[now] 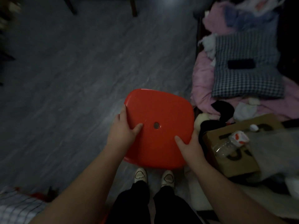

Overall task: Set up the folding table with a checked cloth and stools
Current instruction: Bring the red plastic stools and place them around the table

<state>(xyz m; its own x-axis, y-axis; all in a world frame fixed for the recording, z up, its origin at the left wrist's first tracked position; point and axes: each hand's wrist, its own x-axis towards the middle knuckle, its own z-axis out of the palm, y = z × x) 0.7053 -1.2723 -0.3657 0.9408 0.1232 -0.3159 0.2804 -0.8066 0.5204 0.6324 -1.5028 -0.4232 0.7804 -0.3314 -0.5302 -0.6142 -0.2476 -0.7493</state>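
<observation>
A red plastic stool (159, 110) with a rounded square seat and a small centre hole is held in front of me above the grey floor. My left hand (124, 130) grips its left edge, thumb on the seat top and fingers under the rim. My right hand (189, 146) grips the right front edge the same way. The stool's legs are hidden under the seat. A white checked cloth (14, 207) shows at the bottom left corner, with something red at its edge.
A bed with pink bedding (202, 81), a dark checked pillow (246, 78) and heaped clothes fills the right side. A cardboard box (229, 164) with a plastic bottle (229, 144) on it sits near my right arm. Dark furniture legs (134, 7) stand at the top. My feet (140, 175) are below.
</observation>
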